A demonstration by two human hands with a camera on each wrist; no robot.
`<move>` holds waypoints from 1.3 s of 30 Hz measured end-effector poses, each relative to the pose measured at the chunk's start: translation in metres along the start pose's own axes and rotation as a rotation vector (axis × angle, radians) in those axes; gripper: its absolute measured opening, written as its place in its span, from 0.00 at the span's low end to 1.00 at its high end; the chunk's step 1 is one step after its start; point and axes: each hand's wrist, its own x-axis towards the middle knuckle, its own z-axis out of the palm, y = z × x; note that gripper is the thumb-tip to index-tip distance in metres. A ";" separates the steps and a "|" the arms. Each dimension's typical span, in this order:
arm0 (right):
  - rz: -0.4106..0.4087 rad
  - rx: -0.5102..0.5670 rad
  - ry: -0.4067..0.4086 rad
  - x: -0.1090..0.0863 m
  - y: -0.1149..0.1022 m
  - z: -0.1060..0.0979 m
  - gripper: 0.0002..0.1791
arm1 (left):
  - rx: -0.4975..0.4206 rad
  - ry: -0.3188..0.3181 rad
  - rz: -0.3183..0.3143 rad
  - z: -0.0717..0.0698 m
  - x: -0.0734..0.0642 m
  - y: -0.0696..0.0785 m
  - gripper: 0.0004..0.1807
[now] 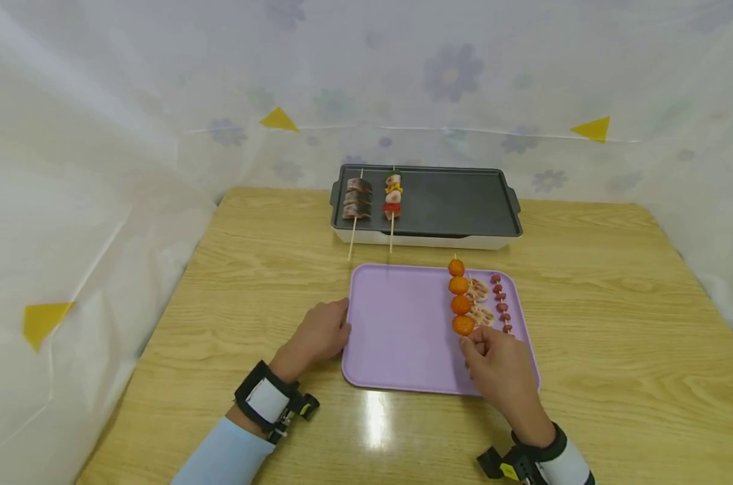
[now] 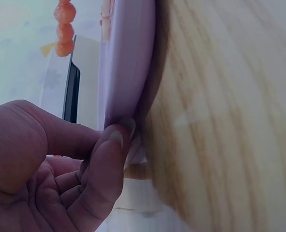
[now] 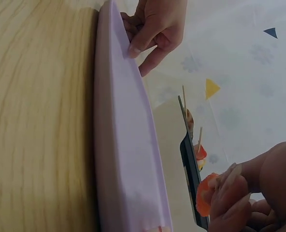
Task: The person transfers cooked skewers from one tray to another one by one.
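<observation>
My right hand (image 1: pixel 504 367) pinches the lower end of a skewer of orange balls (image 1: pixel 461 304), raised over the right part of a purple tray (image 1: pixel 403 323). In the right wrist view, one orange ball (image 3: pixel 206 194) shows beside the fingertips; the rest is hidden. At the tray's left edge, my left hand (image 1: pixel 323 330) grips the rim between thumb and fingers, as the left wrist view shows. Lying on the tray under the orange skewer are lotus-root slices (image 1: pixel 480 316), partly covered. To their right lies a skewer of small reddish pieces (image 1: pixel 501 300).
Behind the tray stands a dark grill plate (image 1: pixel 451 202) on a white base. At its left lie a skewer of dark-skinned slices (image 1: pixel 357 200) and a mixed skewer (image 1: pixel 393 195), their sticks overhanging the front. A pale flowered curtain (image 1: pixel 366 74) surrounds the wooden table (image 1: pixel 251 269).
</observation>
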 end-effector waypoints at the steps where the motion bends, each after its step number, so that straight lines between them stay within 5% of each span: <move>1: -0.006 -0.002 -0.001 0.000 0.002 0.002 0.08 | 0.001 -0.003 -0.004 0.000 0.000 0.000 0.10; 31: -0.058 -0.094 -0.008 0.003 0.015 0.024 0.09 | -0.015 -0.051 -0.014 0.000 0.000 0.001 0.22; 39: -0.051 -0.076 -0.020 0.006 0.018 0.028 0.09 | -0.013 -0.046 -0.023 -0.002 0.000 0.001 0.18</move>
